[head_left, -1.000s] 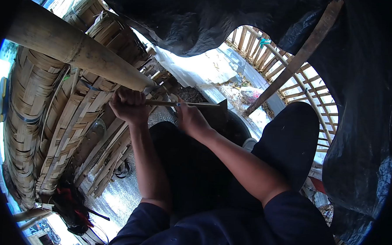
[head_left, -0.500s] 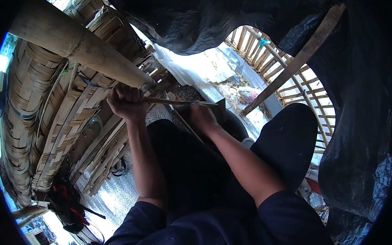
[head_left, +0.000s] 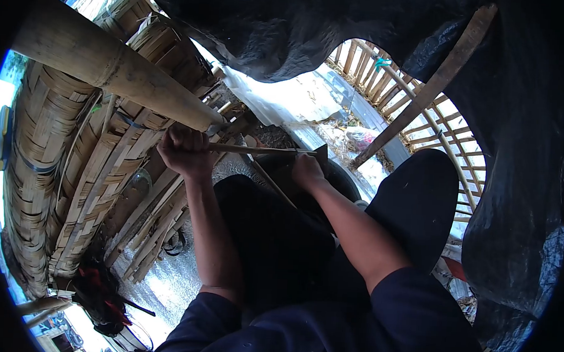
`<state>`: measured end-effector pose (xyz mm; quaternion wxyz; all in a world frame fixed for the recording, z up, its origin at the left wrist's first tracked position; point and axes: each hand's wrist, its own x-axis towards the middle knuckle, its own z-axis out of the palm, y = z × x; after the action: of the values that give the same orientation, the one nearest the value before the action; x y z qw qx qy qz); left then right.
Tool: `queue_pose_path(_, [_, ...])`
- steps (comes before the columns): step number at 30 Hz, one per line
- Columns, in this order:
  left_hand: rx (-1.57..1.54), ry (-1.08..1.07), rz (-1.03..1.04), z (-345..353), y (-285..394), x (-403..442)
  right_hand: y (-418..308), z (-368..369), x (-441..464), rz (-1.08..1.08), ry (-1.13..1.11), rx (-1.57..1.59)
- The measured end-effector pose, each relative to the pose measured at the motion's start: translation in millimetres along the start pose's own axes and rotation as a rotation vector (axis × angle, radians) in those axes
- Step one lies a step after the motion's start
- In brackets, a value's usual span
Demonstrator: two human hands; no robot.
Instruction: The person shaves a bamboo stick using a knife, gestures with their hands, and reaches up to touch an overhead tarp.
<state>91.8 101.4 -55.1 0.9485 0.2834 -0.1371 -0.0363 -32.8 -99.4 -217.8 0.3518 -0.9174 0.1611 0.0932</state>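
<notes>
While left fist (head_left: 186, 152) grips stick (head_left: 248, 150), right fist (head_left: 307, 171), hold unclear, has neared its tip (head_left: 313, 152).

On my remote view, a slim pale wooden stick (head_left: 255, 150), straight, nearly level, gripped at its left end, a thin light strip (head_left: 273, 182) slanting down rightward below it.

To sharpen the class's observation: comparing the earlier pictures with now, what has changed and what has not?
The right hand has moved away from the left hand, from mid-stick to near the far end of the thin stick. The left hand stays closed around the near end.
</notes>
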Motion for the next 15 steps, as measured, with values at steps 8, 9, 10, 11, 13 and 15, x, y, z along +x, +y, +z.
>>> queue_pose_path(8, [0.036,0.071,0.015,15,-6,-1,-34,-8,-13,-0.333,0.153,0.31])
queue_pose_path(9, [0.035,0.066,0.018,12,-5,0,9,7,-3,-0.194,0.122,0.159])
queue_pose_path(10, [0.009,0.039,0.009,5,-4,-1,29,15,2,-0.055,0.088,0.012])
queue_pose_path(11, [-0.015,0.01,0.0,1,-2,0,25,17,4,-0.057,0.092,0.016])
queue_pose_path(13, [0.009,-0.028,-0.003,6,-2,0,0,14,4,-0.155,0.237,0.04])
queue_pose_path(15, [0.027,-0.055,-0.004,11,-6,0,-69,-26,-15,-0.224,0.15,0.118])
